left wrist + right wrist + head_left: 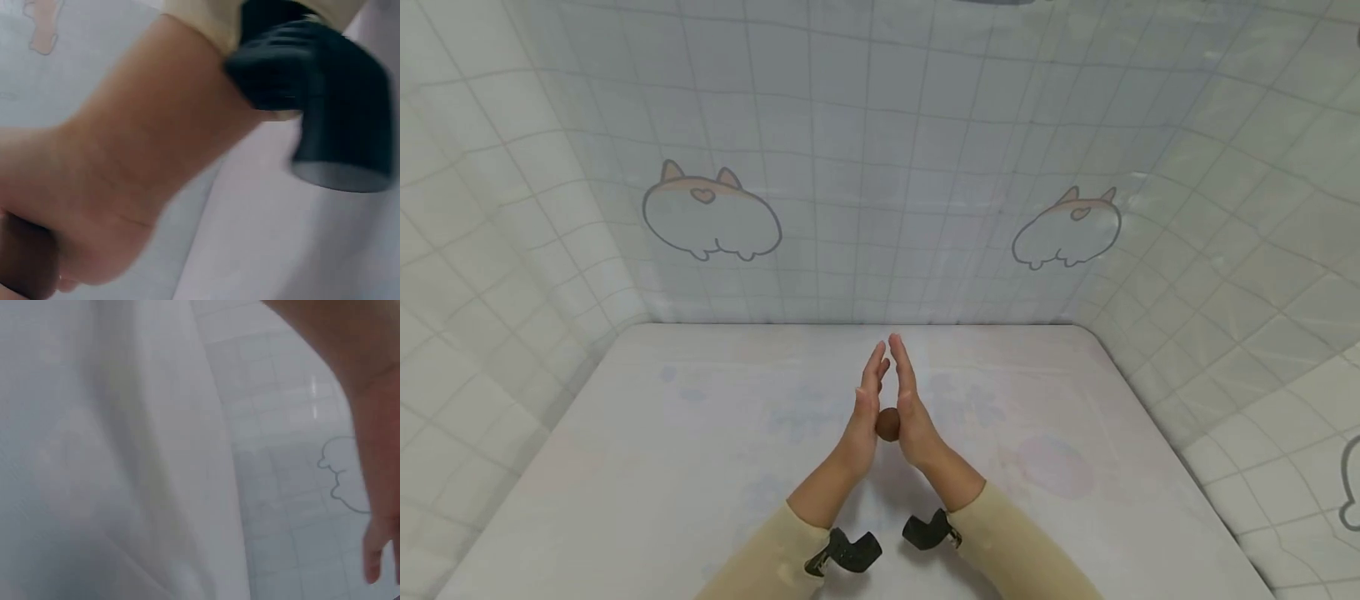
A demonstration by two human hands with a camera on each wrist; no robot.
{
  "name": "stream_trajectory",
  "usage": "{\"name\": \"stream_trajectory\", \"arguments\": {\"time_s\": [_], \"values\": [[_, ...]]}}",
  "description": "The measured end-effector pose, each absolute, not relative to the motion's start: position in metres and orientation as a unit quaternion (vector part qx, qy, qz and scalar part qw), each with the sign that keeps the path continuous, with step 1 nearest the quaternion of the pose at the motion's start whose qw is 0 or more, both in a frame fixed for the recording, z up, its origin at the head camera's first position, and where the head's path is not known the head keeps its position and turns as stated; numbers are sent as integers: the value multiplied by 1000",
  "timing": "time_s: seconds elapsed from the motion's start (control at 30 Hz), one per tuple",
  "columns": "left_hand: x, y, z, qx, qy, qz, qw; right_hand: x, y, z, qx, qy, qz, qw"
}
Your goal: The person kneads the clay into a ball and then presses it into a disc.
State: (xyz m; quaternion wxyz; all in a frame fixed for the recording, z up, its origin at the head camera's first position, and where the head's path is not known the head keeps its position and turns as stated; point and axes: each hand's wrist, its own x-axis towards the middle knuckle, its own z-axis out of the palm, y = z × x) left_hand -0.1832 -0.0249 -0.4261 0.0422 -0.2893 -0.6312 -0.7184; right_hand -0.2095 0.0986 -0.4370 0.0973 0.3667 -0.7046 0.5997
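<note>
A small brown ball (888,425) sits between my two palms in the head view. My left hand (863,417) presses on it from the left, fingers straight and pointing away from me. From the right, my right hand (916,421) meets it with its palm, its fingers straight too. The fingertips lean toward each other above the ball, leaving a narrow gap. In the left wrist view the brown ball (28,259) shows at the lower left against a palm, partly cut off by the frame edge. The right wrist view shows part of a hand (381,500) without the ball.
Under the hands lies a pale table top (662,467) with faint coloured prints. White gridded curtains enclose its back and sides, and the back one (895,167) bears two cartoon animal prints. Black curved wrist pieces (855,552) stick out from both cream sleeves (775,550).
</note>
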Motion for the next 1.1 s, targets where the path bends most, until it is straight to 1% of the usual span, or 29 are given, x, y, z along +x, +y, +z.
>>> {"name": "stream_trajectory", "arguments": {"time_s": [0.23,0.43,0.57,0.67,0.87,0.97,1.1], "values": [[-187,-28,-416,-277,-624,-727,77,-201,92,-438,414,-684,586,130],[-192,-29,-420,-242,-664,-701,92,-190,86,-432,428,-676,581,151],[-195,-28,-427,-220,-683,-691,89,-184,84,-426,431,-670,582,165],[-194,-27,-432,-206,-704,-675,77,-183,84,-422,425,-668,585,177],[-187,-22,-436,-204,-736,-643,57,-186,87,-420,400,-695,568,184],[-181,-21,-436,-213,-710,-670,40,-191,90,-420,387,-708,562,180],[-176,-20,-433,-237,-660,-713,24,-197,94,-422,364,-716,575,160]]}}
